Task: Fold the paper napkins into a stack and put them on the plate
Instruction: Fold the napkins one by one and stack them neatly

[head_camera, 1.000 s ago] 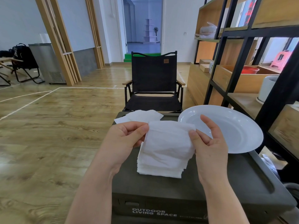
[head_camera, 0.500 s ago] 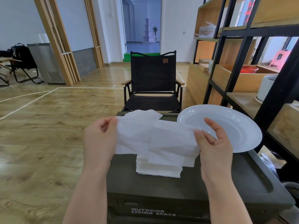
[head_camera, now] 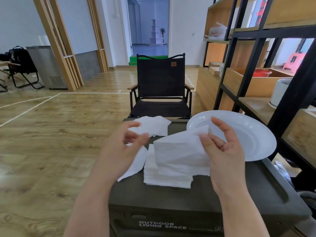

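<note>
While our right hand (head_camera: 224,151) pinches one napkin (head_camera: 179,151) just above the stack (head_camera: 167,178), our blurred left hand (head_camera: 123,151) holds another sheet (head_camera: 135,163) beside the stack. Right of the stack sits the plate (head_camera: 253,139), with loose napkins (head_camera: 152,124) behind.

Right hand (head_camera: 225,151) pinching corner of open napkin (head_camera: 179,151), sheet draped below fingertips over napkin stack (head_camera: 166,177) on dark box (head_camera: 171,199). Left hand (head_camera: 123,151) blurred, grip unclear. White plate (head_camera: 253,139) just behind right fingers. Loose napkins (head_camera: 153,124) beyond left fingers.
</note>
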### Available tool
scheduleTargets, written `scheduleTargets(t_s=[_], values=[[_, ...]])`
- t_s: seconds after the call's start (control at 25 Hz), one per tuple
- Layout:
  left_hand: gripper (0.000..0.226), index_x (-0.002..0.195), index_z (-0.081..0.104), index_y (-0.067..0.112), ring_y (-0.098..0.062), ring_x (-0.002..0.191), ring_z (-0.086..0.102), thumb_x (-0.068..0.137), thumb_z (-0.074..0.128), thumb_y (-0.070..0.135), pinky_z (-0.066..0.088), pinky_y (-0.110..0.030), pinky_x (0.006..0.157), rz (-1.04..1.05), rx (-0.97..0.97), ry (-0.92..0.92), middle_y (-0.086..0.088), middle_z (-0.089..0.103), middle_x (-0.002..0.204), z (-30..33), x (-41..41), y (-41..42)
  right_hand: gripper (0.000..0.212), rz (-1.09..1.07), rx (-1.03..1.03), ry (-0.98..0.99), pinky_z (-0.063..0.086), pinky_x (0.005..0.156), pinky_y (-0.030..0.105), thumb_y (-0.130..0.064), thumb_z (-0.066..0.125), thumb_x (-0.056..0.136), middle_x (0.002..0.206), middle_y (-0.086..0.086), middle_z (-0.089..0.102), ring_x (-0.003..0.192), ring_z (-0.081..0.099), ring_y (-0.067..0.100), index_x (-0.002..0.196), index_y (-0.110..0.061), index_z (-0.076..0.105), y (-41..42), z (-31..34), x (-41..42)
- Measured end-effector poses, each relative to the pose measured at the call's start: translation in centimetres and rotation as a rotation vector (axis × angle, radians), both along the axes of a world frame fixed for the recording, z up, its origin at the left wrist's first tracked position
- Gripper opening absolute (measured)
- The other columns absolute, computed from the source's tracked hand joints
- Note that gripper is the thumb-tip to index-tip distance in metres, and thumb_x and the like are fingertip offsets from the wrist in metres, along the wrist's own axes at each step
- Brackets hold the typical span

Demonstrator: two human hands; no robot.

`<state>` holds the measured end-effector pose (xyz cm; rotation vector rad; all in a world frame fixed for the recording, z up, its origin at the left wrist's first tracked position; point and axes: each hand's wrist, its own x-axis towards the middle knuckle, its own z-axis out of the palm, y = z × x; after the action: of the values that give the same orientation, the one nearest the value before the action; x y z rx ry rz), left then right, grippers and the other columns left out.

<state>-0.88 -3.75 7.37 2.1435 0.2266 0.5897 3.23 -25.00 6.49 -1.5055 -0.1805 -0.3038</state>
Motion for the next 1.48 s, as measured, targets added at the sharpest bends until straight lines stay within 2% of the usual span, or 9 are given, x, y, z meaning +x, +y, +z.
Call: scheduleTargets(t_s=[0.08, 0.36, 0.48, 0.56, 0.64, 0.76, 0.88, 1.08, 1.48], values=[[0.033, 0.103, 0.064, 0.053, 0.004, 0.105, 0.054, 0.071, 0.068, 0.06, 0.042, -0.016, 0.078, -0.254, 0.062, -0.107, 0.028, 0.06, 0.105, 0.7, -0.1, -1.7, 0.038, 0.014, 0.005, 0.002, 0.046, 0.091, 0.029, -0.022, 0.066, 0.085, 0.081, -0.009, 0.076, 0.089, 0.069, 0.004, 0.106, -0.051, 0.056, 0.0, 0.1, -0.1], [0.016, 0.082, 0.075, 0.042, -0.005, 0.095, 0.061, 0.073, 0.078, 0.031, 0.044, -0.01, 0.079, -0.188, 0.142, -0.316, 0.022, 0.068, 0.089, 0.0, 0.4, -2.6, 0.037, 0.024, 0.062, 0.034, 0.046, 0.099, 0.051, -0.031, 0.069, 0.076, 0.085, -0.002, 0.076, 0.093, 0.068, 0.014, 0.104, -0.052, 0.058, -0.3, 0.0, -0.1], [0.011, 0.081, 0.072, 0.034, 0.004, 0.092, 0.058, 0.079, 0.075, 0.023, 0.041, -0.006, 0.077, -0.159, 0.239, -0.353, 0.023, 0.066, 0.091, 0.5, 0.2, -2.7, 0.042, 0.071, 0.049, -0.013, 0.055, 0.085, 0.033, -0.053, 0.069, 0.072, 0.104, -0.014, 0.071, 0.1, 0.064, 0.002, 0.111, -0.055, 0.055, -0.7, -0.4, 0.3], [0.015, 0.081, 0.063, 0.032, 0.006, 0.091, 0.054, 0.083, 0.069, 0.018, 0.038, -0.003, 0.075, -0.181, 0.316, -0.359, 0.021, 0.062, 0.096, 1.2, 0.0, -2.5, 0.059, 0.165, -0.191, -0.082, 0.046, 0.084, 0.014, -0.069, 0.066, 0.064, 0.124, -0.033, 0.052, 0.115, 0.046, -0.014, 0.119, -0.06, 0.046, -1.1, -0.3, 0.3], [0.016, 0.082, 0.055, 0.034, 0.001, 0.09, 0.054, 0.083, 0.061, 0.019, 0.038, -0.005, 0.073, -0.222, 0.367, -0.356, 0.02, 0.058, 0.097, 1.7, -0.4, -2.4, 0.055, 0.279, -0.385, -0.098, 0.038, 0.097, 0.021, -0.064, 0.068, 0.067, 0.13, -0.034, 0.047, 0.122, 0.038, -0.014, 0.118, -0.057, 0.051, -1.1, -0.6, 0.5], [0.005, 0.084, 0.056, 0.035, -0.004, 0.082, 0.058, 0.083, 0.055, 0.03, 0.04, -0.004, 0.07, -0.272, 0.231, -0.337, 0.017, 0.062, 0.089, 1.9, -0.6, -2.5, 0.019, 0.365, -0.239, -0.04, 0.05, 0.088, 0.027, -0.042, 0.071, 0.075, 0.114, -0.023, 0.065, 0.108, 0.057, -0.003, 0.094, -0.042, 0.069, -0.5, -0.8, 0.3], [0.009, 0.09, 0.066, 0.033, -0.004, 0.078, 0.065, 0.081, 0.065, 0.036, 0.05, -0.014, 0.067, -0.341, -0.272, -0.224, 0.013, 0.071, 0.087, 1.4, 0.0, -2.5, 0.017, 0.368, 0.028, 0.05, 0.055, 0.065, 0.015, -0.035, 0.066, 0.079, 0.096, -0.012, 0.075, 0.089, 0.07, 0.006, 0.096, -0.036, 0.072, 0.3, -0.8, 0.1], [0.014, 0.08, 0.073, 0.026, 0.005, 0.056, 0.064, 0.09, 0.064, 0.025, 0.047, -0.009, 0.051, -0.025, -0.422, 0.01, 0.012, 0.073, 0.065, -1.0, 1.5, -2.6, 0.02, 0.034, -0.026, 0.258, 0.054, 0.072, 0.023, -0.031, 0.066, 0.086, 0.089, -0.013, 0.069, 0.084, 0.066, 0.008, 0.104, -0.036, 0.058, 1.8, -1.5, 2.1], [0.017, 0.074, 0.066, 0.025, -0.013, 0.076, 0.065, 0.085, 0.067, 0.038, 0.047, -0.027, 0.066, 0.197, -0.111, 0.493, 0.004, 0.07, 0.079, -3.7, 2.3, -2.0, 0.039, -0.078, -0.537, 0.237, 0.033, 0.057, 0.007, -0.023, 0.069, 0.084, 0.075, -0.01, 0.06, 0.069, 0.058, 0.005, 0.116, -0.031, 0.049, 2.2, -4.3, 2.4]])
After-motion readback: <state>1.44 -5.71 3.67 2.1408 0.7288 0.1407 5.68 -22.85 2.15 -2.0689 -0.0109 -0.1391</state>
